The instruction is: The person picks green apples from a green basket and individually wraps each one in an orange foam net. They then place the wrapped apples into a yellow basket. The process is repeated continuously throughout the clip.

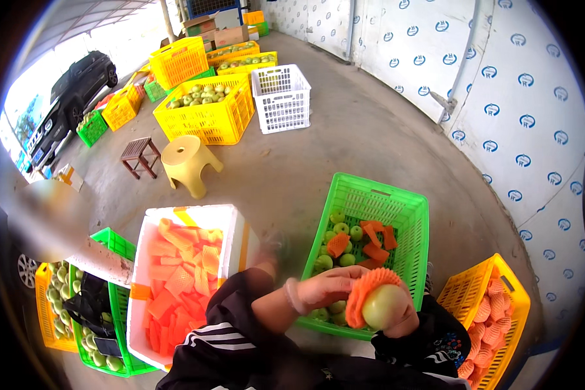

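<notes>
Over the near end of a green crate (331,195), my right hand (406,320) is closed around a pale green apple (380,307). An orange foam net sleeve (363,294) sits partly around the apple's left side. My left hand (325,286) pinches the sleeve's edge between its fingers. Inside the crate lie several green apples (348,260) and loose orange foam sleeves (373,250). To the left, a white foam box (231,227) holds a heap of flat orange foam sleeves (185,270).
At the right, a yellow crate (461,283) holds sleeved fruit (491,325). Green and yellow crates of apples (114,364) stand left of the foam box. Farther off are a yellow stool (185,156), a brown stool (138,153), a white crate (281,104) and yellow crates (205,123).
</notes>
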Demonstrator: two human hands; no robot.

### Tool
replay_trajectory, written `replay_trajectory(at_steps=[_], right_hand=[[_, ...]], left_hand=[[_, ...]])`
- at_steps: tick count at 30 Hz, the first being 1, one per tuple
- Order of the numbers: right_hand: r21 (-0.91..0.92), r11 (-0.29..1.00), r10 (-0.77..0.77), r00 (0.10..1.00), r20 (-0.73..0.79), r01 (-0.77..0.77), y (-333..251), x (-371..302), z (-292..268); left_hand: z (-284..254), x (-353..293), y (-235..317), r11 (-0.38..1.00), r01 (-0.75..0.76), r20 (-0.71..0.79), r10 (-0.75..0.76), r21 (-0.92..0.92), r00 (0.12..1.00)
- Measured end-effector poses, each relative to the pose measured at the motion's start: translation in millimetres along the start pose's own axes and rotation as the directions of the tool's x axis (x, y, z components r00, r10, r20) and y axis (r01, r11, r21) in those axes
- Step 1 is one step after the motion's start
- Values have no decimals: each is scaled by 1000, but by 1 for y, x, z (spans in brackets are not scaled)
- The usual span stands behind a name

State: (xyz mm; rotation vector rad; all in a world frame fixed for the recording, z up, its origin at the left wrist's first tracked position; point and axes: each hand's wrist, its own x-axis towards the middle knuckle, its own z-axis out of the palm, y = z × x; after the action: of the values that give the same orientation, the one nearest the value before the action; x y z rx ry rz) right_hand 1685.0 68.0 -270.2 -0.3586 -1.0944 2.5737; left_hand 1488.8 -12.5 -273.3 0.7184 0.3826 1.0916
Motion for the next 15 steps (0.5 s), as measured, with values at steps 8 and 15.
replay_trajectory(at_steps=[8,15], right_hand=[[158,976,73,910,407,-149,-12,2,0],[-273,959,-68,996,60,82,-16,22,16]], left_hand=[[-17,-4,-4,935,-52,65,31,351,997],[-1,-2,9,525,178,-489,543,832,683]])
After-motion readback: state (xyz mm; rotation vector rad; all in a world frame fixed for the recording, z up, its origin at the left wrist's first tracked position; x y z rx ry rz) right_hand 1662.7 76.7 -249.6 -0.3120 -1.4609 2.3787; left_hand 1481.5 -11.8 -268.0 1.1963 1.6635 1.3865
